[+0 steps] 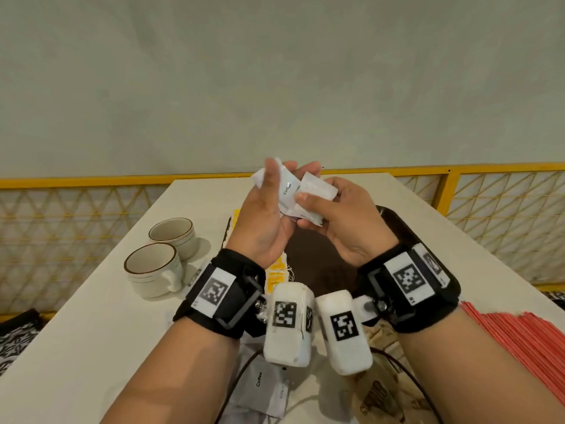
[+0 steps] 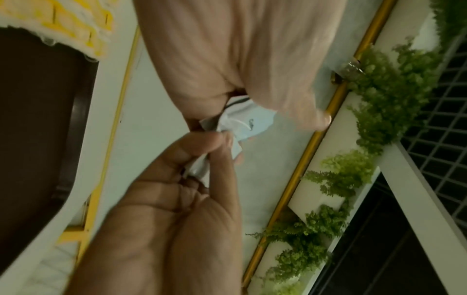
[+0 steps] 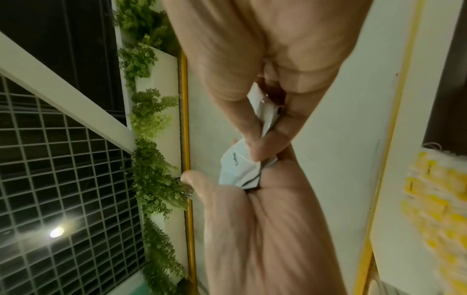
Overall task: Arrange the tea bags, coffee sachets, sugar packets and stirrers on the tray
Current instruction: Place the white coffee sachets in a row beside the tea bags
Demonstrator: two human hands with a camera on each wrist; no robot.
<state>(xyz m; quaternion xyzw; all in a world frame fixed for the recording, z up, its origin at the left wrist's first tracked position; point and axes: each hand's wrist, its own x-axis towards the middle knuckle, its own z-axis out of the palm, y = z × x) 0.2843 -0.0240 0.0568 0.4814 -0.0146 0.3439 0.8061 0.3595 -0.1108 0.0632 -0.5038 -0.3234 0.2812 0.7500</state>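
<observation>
Above the dark tray (image 1: pixel 406 237): coffee sachets (image 1: pixel 289 188), light, crinkly, slippery; pinched in left grip (image 1: pixel 264 215) and right grip (image 1: pixel 342 221); best taken by flat edges.

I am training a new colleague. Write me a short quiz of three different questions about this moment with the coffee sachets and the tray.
1. True or false: both hands hold the white coffee sachets in the air above the dark tray.
2. How many cups stand on the table, left of the tray?
3. What already lies along the tray's left edge: A) red stirrers, B) yellow tea bags, C) spoons?

Key: 1 true; 2 two; 3 B. The left hand and right hand both pinch sachets.
</observation>
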